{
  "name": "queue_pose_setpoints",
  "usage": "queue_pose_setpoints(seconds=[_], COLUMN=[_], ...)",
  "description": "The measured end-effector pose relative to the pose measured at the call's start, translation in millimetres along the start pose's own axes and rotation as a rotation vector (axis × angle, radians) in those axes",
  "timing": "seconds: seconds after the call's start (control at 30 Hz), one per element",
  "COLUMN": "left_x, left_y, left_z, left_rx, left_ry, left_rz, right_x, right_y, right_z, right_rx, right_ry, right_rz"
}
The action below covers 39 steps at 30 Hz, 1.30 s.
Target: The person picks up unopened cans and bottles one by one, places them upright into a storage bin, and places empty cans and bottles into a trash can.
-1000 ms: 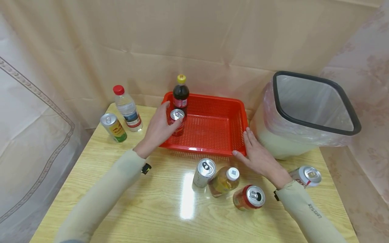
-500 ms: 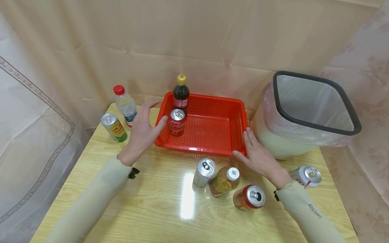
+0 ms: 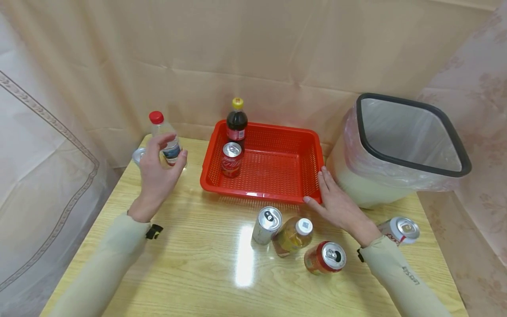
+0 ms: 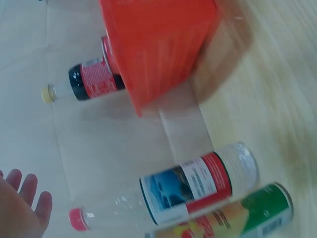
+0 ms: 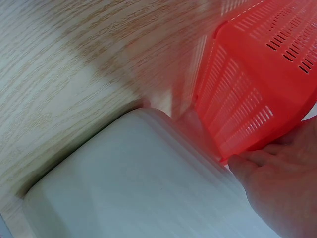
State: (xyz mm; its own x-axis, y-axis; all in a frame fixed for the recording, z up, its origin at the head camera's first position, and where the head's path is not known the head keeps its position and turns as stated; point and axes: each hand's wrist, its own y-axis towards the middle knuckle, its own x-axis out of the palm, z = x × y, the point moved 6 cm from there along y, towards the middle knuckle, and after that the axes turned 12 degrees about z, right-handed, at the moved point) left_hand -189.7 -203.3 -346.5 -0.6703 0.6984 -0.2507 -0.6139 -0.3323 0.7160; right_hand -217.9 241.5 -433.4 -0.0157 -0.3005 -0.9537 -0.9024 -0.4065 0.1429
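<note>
My left hand (image 3: 154, 176) is held beside a clear water bottle (image 3: 171, 149) with a red cap, its fingers and thumb spread apart around nothing. Partly hidden behind that hand stands a slim can (image 3: 138, 155); the left wrist view shows its yellow and green side (image 4: 262, 210). My right hand (image 3: 340, 207) rests against the right end of a red plastic basket (image 3: 273, 196), fingers straight along the side and thumb at the front corner. Inside the basket, at its left, stand a dark cola bottle (image 3: 236, 125) with a yellow cap and a red cola can (image 3: 231, 163).
In front of the basket are a silver can (image 3: 266, 226), a small bottle (image 3: 292, 237) of amber drink and a red can (image 3: 322, 257). Beyond the right forearm is a white-and-silver can (image 3: 400, 230). A lined bin (image 3: 352, 182) stands right of the basket, close by it.
My left hand has let go of the red cola can in the basket and moved left to the water bottle and slim can. The right hand has stayed at the basket.
</note>
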Motion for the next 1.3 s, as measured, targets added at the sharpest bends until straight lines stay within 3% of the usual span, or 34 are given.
queue_pose_setpoints(seconds=[0.17,0.27,0.57,0.7,0.83,0.93,1.1,1.3], left_x=[-16.9,-25.0,-38.2,-39.6,-36.2,-33.6,-31.6,-28.7], left_y=[0.5,-0.2,-8.1,-11.9,-14.3,-15.5,-16.1,-15.9], left_z=[-10.3,-20.2,-72.4,-93.3,-111.8,-123.5,-135.5,-142.0], left_rx=[0.020,-0.009,-0.240,-0.367,-0.497,-0.557,-0.617,-0.645], left_ry=[0.002,0.016,0.133,0.147,0.167,0.180,0.156,0.130], left_rz=[0.093,0.133,0.142,0.081,-0.069,-0.155,-0.170,-0.158], right_x=[0,1,2,3,2,2,1,1], right_y=[0,1,1,0,0,0,1,1], right_z=[1,1,3,3,3,3,2,1], right_rx=[0.002,0.004,0.006,0.008,0.013,0.012,0.008,0.006], right_ry=[-0.002,-0.003,-0.006,-0.007,-0.004,-0.004,-0.004,-0.007], right_rz=[-0.002,-0.005,-0.005,-0.008,-0.011,-0.011,-0.012,-0.007])
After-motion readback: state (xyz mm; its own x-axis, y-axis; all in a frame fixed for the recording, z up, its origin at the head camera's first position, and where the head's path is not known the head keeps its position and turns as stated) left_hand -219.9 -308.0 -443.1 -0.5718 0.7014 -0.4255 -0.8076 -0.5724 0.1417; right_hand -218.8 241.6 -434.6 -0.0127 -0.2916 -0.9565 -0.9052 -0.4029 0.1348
